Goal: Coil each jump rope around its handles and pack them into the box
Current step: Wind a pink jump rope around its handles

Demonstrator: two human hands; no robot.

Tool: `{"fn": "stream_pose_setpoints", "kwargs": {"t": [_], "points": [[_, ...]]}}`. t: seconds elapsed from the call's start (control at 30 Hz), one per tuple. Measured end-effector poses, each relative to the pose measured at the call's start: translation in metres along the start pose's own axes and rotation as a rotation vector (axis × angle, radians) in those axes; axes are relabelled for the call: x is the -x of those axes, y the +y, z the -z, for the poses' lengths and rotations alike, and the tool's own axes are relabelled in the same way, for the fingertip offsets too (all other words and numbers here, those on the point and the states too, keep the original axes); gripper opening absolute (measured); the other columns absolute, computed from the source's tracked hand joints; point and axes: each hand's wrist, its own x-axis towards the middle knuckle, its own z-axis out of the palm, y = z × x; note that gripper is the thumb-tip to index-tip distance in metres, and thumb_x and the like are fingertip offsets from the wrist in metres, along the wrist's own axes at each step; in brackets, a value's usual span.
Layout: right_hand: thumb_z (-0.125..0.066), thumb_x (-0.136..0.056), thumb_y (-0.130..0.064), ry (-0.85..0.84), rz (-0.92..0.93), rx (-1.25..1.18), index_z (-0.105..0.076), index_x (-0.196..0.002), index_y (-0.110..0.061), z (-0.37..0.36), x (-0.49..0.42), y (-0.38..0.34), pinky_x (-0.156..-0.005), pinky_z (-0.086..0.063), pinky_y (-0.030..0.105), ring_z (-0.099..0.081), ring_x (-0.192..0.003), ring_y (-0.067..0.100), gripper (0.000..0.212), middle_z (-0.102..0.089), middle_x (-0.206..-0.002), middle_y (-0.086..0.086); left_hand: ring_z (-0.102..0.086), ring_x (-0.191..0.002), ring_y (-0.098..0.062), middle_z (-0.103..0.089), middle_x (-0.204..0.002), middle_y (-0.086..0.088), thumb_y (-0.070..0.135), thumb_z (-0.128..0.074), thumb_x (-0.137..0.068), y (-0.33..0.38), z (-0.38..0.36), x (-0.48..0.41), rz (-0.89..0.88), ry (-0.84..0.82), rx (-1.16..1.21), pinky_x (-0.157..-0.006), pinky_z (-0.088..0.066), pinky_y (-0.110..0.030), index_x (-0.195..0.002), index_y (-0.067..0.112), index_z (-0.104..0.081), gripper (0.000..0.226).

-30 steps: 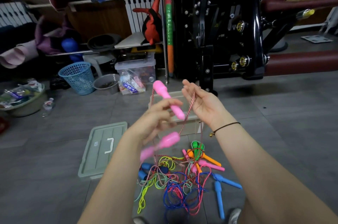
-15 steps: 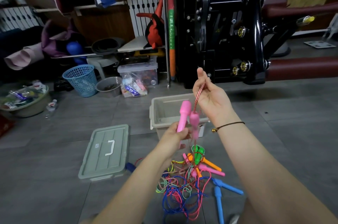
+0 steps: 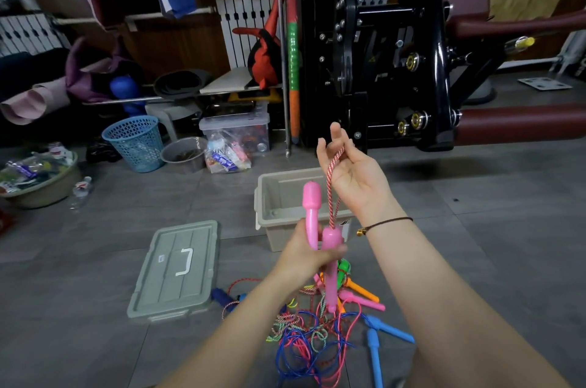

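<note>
Gripping two pink handles [image 3: 312, 216] side by side in the left hand [image 3: 309, 257], fingers wrapped tight around both, a person held up a loop of red-and-white cord [image 3: 332, 187] with the right hand [image 3: 356, 180], as seen from the head camera. The cord rose from the top of the lower handle to the right hand, where the thumb and curled fingers pinched it while two fingers stood straight above. The handles hung in the air just in front of the open box [image 3: 264, 219] on the floor, its lid [image 3: 177, 267] lying apart to the left. Beneath the hands lay a pile of ropes [image 3: 301, 337], tangled among blue, orange and green handles.

The cord looked light and limp, and likely to slide on the smooth plastic unless each turn was pulled snug. The handles appeared hard and rigid, making them the natural place to hold, clamped together near the middle so the turns could lie above the fist.

The left hand hid the cord's other end and where it joined the second handle. The arms covered part of the box, so whether anything was packed inside could not be made out. The tangle was too knotted to count, and the frame's lower edge cut it off.
</note>
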Motion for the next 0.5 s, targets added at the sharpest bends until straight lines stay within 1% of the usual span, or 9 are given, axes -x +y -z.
{"fn": "stream_pose_setpoints", "kwargs": {"t": [0.07,0.13,0.2,0.23,0.3,0.33,0.4,0.43,0.5], "points": [[-0.045,-0.097,-0.02,0.083,0.007,0.228,-0.055,-0.103,-0.011,0.006,-0.001,-0.007,-0.082,-0.054,0.045,-0.058,-0.08,0.017,0.015,-0.068,-0.101,0.009,-0.069,-0.08,-0.026,-0.066,-0.094,-0.011,0.008,-0.068,-0.085,0.005,0.004,0.002,-0.028,-0.003,0.123,-0.078,-0.054,-0.05,-0.111,0.007,-0.043,0.036],[-0.048,-0.095,-0.035,0.199,-0.032,0.68,-0.056,-0.098,-0.02,0.013,0.0,-0.009,-0.077,-0.048,0.043,-0.057,-0.09,0.019,0.017,-0.066,-0.108,0.001,-0.07,-0.079,-0.024,-0.069,-0.095,-0.006,0.015,-0.061,-0.09,0.011,0.012,0.001,-0.075,0.04,0.212,-0.077,-0.054,-0.048,-0.108,0.01,-0.045,0.024],[-0.051,-0.09,-0.047,0.21,-0.175,1.033,-0.06,-0.097,-0.022,0.019,0.006,-0.002,-0.073,-0.048,0.039,-0.057,-0.088,0.019,0.027,-0.064,-0.102,-0.002,-0.069,-0.076,-0.022,-0.071,-0.093,-0.002,0.023,-0.058,-0.092,0.018,0.021,-0.001,-0.143,0.127,0.255,-0.076,-0.053,-0.046,-0.103,0.011,-0.047,0.02],[-0.055,-0.086,-0.049,0.153,-0.295,1.139,-0.062,-0.099,-0.02,0.021,0.01,0.004,-0.074,-0.05,0.04,-0.059,-0.086,0.021,0.033,-0.064,-0.096,-0.001,-0.067,-0.072,-0.02,-0.071,-0.087,0.001,0.028,-0.057,-0.092,0.022,0.025,-0.002,-0.175,0.183,0.261,-0.072,-0.053,-0.043,-0.101,0.01,-0.047,0.022],[-0.06,-0.082,-0.043,-0.005,-0.508,1.232,-0.062,-0.113,-0.016,0.024,0.02,0.016,-0.08,-0.054,0.046,-0.063,-0.086,0.027,0.041,-0.064,-0.094,0.004,-0.062,-0.066,-0.016,-0.067,-0.075,0.003,0.037,-0.057,-0.091,0.026,0.032,-0.004,-0.202,0.291,0.241,-0.063,-0.052,-0.04,-0.097,0.012,-0.049,0.026],[-0.062,-0.083,-0.036,-0.069,-0.539,1.232,-0.057,-0.121,-0.015,0.025,0.023,0.02,-0.079,-0.055,0.047,-0.065,-0.086,0.029,0.044,-0.064,-0.097,0.007,-0.063,-0.071,-0.015,-0.067,-0.079,0.001,0.038,-0.054,-0.093,0.027,0.035,-0.005,-0.203,0.33,0.244,-0.066,-0.053,-0.041,-0.098,0.015,-0.05,0.025],[-0.063,-0.086,-0.017,-0.128,-0.474,1.262,-0.048,-0.13,-0.015,0.024,0.025,0.022,-0.068,-0.059,0.038,-0.067,-0.085,0.025,0.047,-0.065,-0.101,0.008,-0.066,-0.09,-0.014,-0.068,-0.099,-0.002,0.042,-0.044,-0.097,0.028,0.038,-0.008,-0.188,0.361,0.26,-0.081,-0.055,-0.037,-0.106,0.025,-0.051,0.021],[-0.062,-0.087,-0.01,-0.133,-0.426,1.282,-0.046,-0.132,-0.015,0.024,0.024,0.022,-0.061,-0.059,0.033,-0.068,-0.083,0.022,0.048,-0.066,-0.102,0.007,-0.065,-0.098,-0.015,-0.067,-0.107,-0.004,0.043,-0.04,-0.098,0.03,0.039,-0.008,-0.185,0.373,0.259,-0.087,-0.053,-0.036,-0.114,0.027,-0.05,0.025],[-0.06,-0.088,-0.004,-0.135,-0.37,1.29,-0.046,-0.133,-0.018,0.023,0.022,0.021,-0.055,-0.057,0.028,-0.069,-0.081,0.019,0.049,-0.068,-0.101,0.006,-0.063,-0.105,-0.015,-0.063,-0.116,-0.008,0.043,-0.036,-0.099,0.033,0.042,-0.009,-0.19,0.346,0.241,-0.091,-0.052,-0.034,-0.121,0.024,-0.047,0.031]]}}
